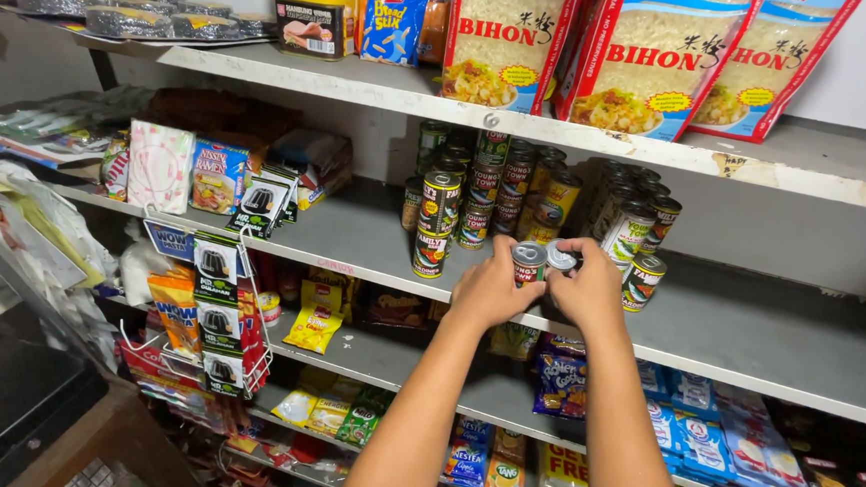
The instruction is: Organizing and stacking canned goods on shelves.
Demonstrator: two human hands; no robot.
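Observation:
My left hand (490, 289) grips a small tin can (528, 260) with a grey lid at the front of the middle shelf (748, 333). Beside it, touching, my right hand (588, 288) holds a second small can (559, 255). The two cans stand side by side between my fingers. Just behind them stand several rows of stacked tin cans (486, 192) with dark and yellow labels. One more can (642, 280) stands alone to the right of my right hand.
Large red-edged noodle bags (655, 57) lean on the top shelf (383, 85). A wire rack of small sachets (216, 311) hangs at the left. Snack packets (701, 440) fill the lower shelves. Boxes and packets (219, 175) sit left on the middle shelf.

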